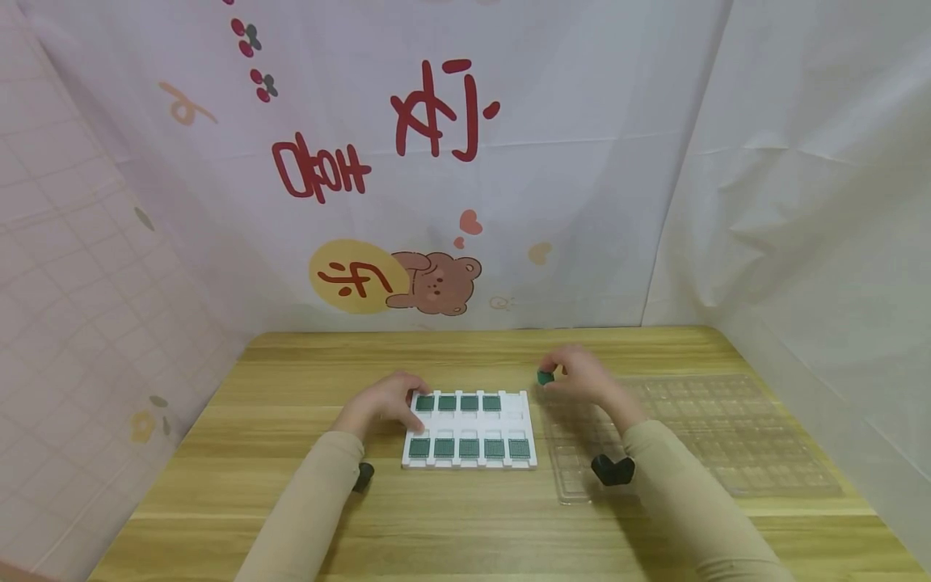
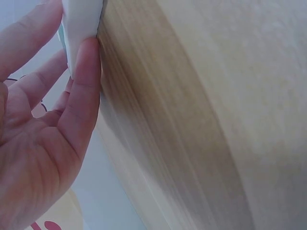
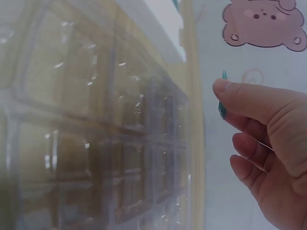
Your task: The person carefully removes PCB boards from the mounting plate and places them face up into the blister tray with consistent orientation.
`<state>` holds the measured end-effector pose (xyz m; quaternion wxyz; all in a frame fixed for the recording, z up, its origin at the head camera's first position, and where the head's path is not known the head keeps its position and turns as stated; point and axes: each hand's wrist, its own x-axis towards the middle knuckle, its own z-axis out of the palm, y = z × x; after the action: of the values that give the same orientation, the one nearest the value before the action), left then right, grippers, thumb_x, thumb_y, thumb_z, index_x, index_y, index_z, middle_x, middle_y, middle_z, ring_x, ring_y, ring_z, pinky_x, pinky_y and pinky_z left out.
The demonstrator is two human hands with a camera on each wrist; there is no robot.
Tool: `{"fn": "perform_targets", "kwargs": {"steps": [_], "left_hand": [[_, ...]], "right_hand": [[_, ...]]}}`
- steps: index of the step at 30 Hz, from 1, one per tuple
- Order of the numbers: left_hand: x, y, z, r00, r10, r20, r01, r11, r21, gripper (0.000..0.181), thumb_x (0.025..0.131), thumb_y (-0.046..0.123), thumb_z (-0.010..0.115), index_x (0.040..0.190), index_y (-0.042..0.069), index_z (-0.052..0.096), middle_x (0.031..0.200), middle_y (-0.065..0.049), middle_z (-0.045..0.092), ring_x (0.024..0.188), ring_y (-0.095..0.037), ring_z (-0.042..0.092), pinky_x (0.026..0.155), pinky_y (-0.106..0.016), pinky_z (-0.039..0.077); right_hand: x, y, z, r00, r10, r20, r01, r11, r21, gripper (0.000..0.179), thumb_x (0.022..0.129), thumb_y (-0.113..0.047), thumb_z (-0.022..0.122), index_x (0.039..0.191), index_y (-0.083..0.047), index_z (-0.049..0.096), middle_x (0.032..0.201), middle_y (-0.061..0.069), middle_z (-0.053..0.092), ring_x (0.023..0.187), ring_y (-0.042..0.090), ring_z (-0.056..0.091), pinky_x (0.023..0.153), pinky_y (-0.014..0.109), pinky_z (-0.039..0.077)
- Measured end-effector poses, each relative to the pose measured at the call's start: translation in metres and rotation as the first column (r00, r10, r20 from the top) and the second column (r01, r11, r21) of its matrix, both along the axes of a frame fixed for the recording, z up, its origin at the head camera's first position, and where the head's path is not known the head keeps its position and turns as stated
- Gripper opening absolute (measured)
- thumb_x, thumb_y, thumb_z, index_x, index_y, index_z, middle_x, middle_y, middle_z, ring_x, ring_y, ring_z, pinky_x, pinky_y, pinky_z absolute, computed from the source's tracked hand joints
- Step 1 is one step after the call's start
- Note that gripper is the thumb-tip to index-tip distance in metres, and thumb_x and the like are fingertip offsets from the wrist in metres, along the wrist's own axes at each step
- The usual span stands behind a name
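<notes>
A white tray (image 1: 465, 422) lies on the table, with several green square chips (image 1: 469, 448) in two rows of pockets. The pocket at its back right corner shows bare white. My left hand (image 1: 385, 402) grips the tray's left end; in the left wrist view, the thumb and fingers of that hand (image 2: 43, 139) pinch the white edge. Between thumb and forefinger, my right hand (image 1: 582, 374) pinches one small green chip (image 1: 545, 377), raised to the right of the tray's back corner. The right wrist view shows that chip (image 3: 222, 111) nearly edge-on.
A clear plastic tray (image 1: 727, 453) with many moulded compartments lies right of the white tray, partly under my right forearm. Wood tabletop (image 1: 291, 372) extends around both trays. A printed white curtain (image 1: 582, 162) hangs behind the table, with light cloth on both sides.
</notes>
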<state>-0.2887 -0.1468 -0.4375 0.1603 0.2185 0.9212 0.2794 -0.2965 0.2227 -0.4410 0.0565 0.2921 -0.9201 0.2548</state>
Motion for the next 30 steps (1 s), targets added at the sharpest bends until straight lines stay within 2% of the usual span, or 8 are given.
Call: {"fn": "perform_targets", "kwargs": {"steps": [4, 11, 17, 30], "left_hand": [[-0.001, 0.0, -0.001, 1.0, 0.0, -0.004, 0.0, 1.0, -0.003, 0.059, 0.067, 0.01, 0.092, 0.119, 0.003, 0.066, 0.106, -0.005, 0.057, 0.095, -0.021, 0.047, 0.086, -0.038, 0.043], [-0.001, 0.001, -0.001, 1.0, 0.015, 0.004, -0.015, 1.0, -0.006, 0.06, 0.066, 0.01, 0.092, 0.12, 0.004, 0.066, 0.109, -0.005, 0.057, 0.097, -0.021, 0.048, 0.089, -0.04, 0.043], [0.001, 0.001, -0.001, 1.0, 0.013, 0.002, -0.013, 1.0, -0.005, 0.06, 0.066, 0.01, 0.092, 0.12, 0.004, 0.066, 0.109, -0.006, 0.057, 0.097, -0.022, 0.047, 0.088, -0.039, 0.043], [-0.002, 0.0, -0.004, 1.0, 0.023, -0.007, -0.023, 0.999, -0.025, 0.059, 0.066, 0.013, 0.093, 0.118, 0.005, 0.067, 0.102, -0.005, 0.055, 0.093, -0.02, 0.047, 0.083, -0.037, 0.043]], "right_hand": [[0.0, 0.0, -0.004, 1.0, -0.014, -0.001, 0.014, 0.998, 0.056, 0.013, 0.079, -0.005, 0.076, 0.09, -0.007, 0.07, 0.091, 0.003, 0.067, 0.09, 0.025, 0.061, 0.081, 0.043, 0.048], [0.004, 0.001, -0.005, 0.996, -0.079, 0.03, 0.074, 0.986, 0.15, 0.016, 0.083, -0.011, 0.079, 0.097, -0.009, 0.07, 0.097, 0.001, 0.066, 0.101, 0.029, 0.057, 0.091, 0.048, 0.045], [0.004, 0.002, -0.01, 0.992, -0.12, 0.033, 0.111, 0.975, 0.19, 0.019, 0.083, -0.013, 0.08, 0.099, -0.01, 0.071, 0.099, 0.0, 0.066, 0.106, 0.03, 0.056, 0.09, 0.048, 0.046], [0.005, 0.003, -0.014, 0.992, -0.128, -0.002, 0.124, 0.964, 0.234, 0.02, 0.08, -0.011, 0.082, 0.097, -0.01, 0.072, 0.1, 0.002, 0.066, 0.099, 0.027, 0.058, 0.088, 0.046, 0.048]]}}
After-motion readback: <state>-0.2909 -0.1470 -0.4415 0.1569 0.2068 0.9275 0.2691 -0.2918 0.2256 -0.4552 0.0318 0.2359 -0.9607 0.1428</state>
